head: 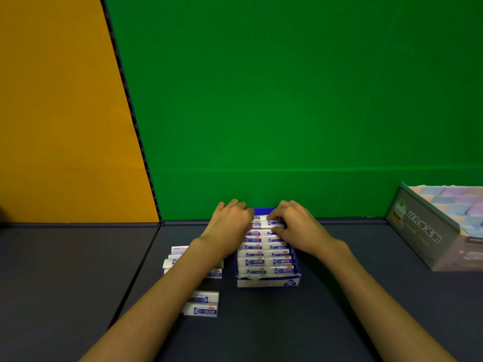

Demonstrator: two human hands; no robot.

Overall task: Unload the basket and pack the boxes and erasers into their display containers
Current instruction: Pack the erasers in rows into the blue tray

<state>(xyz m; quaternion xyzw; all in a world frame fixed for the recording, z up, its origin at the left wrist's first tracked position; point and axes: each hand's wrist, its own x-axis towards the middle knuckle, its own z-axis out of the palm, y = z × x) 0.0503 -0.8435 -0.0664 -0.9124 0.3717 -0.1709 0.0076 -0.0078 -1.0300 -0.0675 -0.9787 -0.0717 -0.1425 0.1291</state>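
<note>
Two hands' grip on eraser atop tray

Your approach down the middle is open dark table. Obstacles — loose erasers left of the blue display box, a pastel-filled carton far right, green wall just behind.

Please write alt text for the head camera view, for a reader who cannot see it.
Two hands, left hand and right hand, grip erasers at the far end of a blue display box nearly full of them. Loose erasers lie on the dark table to its left.
</note>
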